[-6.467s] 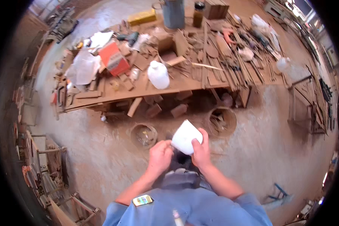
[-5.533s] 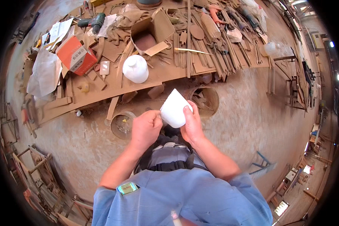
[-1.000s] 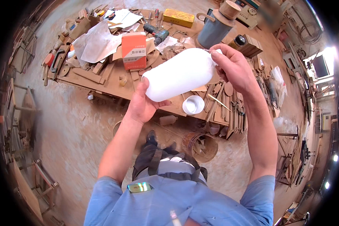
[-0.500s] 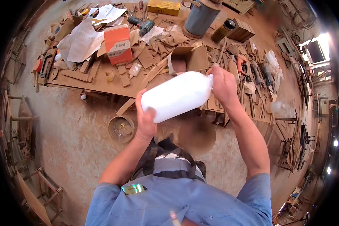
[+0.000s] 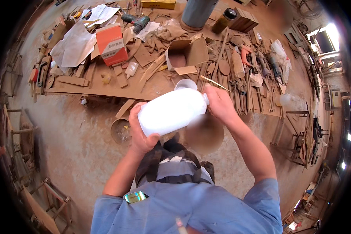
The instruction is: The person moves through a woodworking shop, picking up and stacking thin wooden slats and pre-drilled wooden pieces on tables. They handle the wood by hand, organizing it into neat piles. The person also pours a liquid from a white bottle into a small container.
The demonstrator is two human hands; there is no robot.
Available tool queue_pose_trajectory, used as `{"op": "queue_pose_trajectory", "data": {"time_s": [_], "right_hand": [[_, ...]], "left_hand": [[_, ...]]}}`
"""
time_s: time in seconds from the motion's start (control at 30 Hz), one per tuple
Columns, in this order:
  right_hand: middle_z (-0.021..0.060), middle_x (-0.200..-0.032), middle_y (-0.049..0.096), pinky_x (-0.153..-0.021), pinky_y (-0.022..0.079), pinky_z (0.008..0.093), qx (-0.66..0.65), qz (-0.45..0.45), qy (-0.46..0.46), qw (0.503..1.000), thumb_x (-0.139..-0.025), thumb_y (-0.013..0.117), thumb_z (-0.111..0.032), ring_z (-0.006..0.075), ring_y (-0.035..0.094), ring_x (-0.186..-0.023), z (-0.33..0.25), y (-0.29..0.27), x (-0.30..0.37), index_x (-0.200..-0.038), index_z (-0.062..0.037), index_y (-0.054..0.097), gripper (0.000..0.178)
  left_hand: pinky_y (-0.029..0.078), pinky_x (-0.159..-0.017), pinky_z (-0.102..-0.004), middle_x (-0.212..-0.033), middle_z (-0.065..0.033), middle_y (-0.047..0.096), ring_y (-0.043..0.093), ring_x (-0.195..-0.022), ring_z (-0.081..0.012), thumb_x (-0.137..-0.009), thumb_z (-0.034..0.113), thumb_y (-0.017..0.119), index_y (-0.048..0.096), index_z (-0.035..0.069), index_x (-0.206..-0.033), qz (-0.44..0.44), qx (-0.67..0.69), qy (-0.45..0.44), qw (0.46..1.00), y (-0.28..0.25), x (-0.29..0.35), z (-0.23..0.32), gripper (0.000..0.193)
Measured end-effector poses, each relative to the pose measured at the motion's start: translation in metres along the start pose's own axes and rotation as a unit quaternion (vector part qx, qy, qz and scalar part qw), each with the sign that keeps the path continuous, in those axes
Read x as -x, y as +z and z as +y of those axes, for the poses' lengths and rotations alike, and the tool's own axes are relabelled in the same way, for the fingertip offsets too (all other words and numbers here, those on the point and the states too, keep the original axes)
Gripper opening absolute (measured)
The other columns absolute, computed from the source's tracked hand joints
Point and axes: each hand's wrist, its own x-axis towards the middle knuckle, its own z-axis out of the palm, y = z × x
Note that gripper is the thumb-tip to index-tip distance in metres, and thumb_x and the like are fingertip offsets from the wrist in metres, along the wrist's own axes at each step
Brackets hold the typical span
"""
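A large plain white plastic bottle (image 5: pixel 171 111) lies tilted between my hands, its neck toward the right and slightly up. My left hand (image 5: pixel 141 130) wraps around the bottle's base, thumb on the near side. At the other end, my right hand (image 5: pixel 221 102) has its fingers closed around the narrow neck; they hide most of it, so a cap cannot be made out. Just beyond the bottle, a translucent cup (image 5: pixel 186 84) stands at the bench edge, partly covered by the bottle. A thin pale stick (image 5: pixel 215 82) shows beside my right knuckles.
The cluttered workbench (image 5: pixel 117 91) carries an orange box (image 5: pixel 111 43), an open cardboard box (image 5: pixel 197 54), a cordless drill (image 5: pixel 140 24), a dark-lidded jar (image 5: pixel 224 20) and several wood scraps. A round bin (image 5: pixel 120 131) stands on the floor.
My hands and the bottle have moved slightly left and down. The cup and the thin stick have come into sight behind them. The bench has shifted up and left in view.
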Motion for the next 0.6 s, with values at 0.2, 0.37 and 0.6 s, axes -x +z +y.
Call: {"op": "queue_pose_trajectory", "data": {"time_s": [0.2,0.37,0.6], "right_hand": [[0.0160,-0.085,0.064,-0.064,0.050,0.0388,0.191,-0.011,-0.366,0.911,-0.083,0.065,-0.022,0.0353,0.062,-0.073,-0.003,-0.005,0.031,-0.092,-0.0026,0.063,0.021],[0.0173,-0.077,0.062,-0.061,0.047,0.0355,-0.047,-0.041,0.064,0.996,-0.090,0.058,-0.023,0.0275,0.061,-0.066,0.022,-0.002,0.033,-0.087,-0.0002,0.062,0.024],[0.0188,-0.080,0.063,-0.065,0.049,0.0341,0.243,-0.035,-0.358,0.901,-0.090,0.059,-0.024,0.0296,0.063,-0.072,0.019,-0.010,0.049,-0.096,0.0020,0.061,0.027]], "left_hand": [[0.049,-0.045,-0.0405,-0.113,-0.0116,0.060,0.064,-0.081,-0.0293,-0.090,0.057,0.047,0.046,0.012,-0.129,-0.005,0.467,-0.604,0.645,-0.016,0.025,-0.007,0.060],[0.049,-0.089,-0.0458,-0.126,-0.0127,0.050,0.053,-0.115,-0.0269,-0.081,0.058,0.061,0.038,0.007,-0.135,-0.012,0.081,-0.196,0.977,-0.009,0.037,-0.006,0.078],[0.049,-0.052,-0.0421,-0.112,-0.0105,0.060,0.062,-0.080,-0.0318,-0.086,0.054,0.051,0.049,0.011,-0.124,-0.038,0.404,-0.621,0.670,-0.018,0.022,-0.012,0.058]]}}
